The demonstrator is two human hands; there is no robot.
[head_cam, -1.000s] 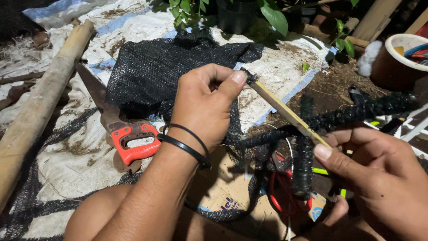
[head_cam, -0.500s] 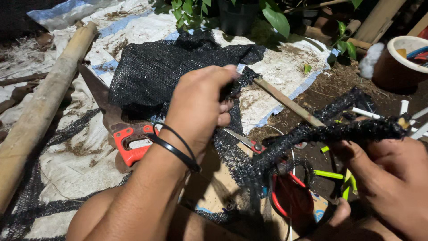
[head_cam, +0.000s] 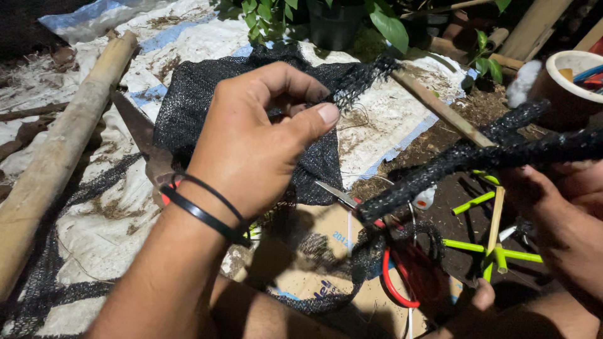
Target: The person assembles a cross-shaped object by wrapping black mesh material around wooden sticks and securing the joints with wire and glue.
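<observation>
Two hands on black netting (head_cam: 251, 113) | left hand (head_cam: 257, 138) pinches netting edge between thumb and fingers, above scissors (head_cam: 389, 263) | right hand (head_cam: 559, 213) closed around rolled netting strip (head_cam: 465, 160), right of scissors | bamboo pole (head_cam: 56, 157) far left

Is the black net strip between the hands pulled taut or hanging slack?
Taut: the net strip runs straight from the left hand pinching one end to the right hand, with no sag.

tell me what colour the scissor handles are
Red, on the scissors lying on cardboard, seen in the head view.
</observation>
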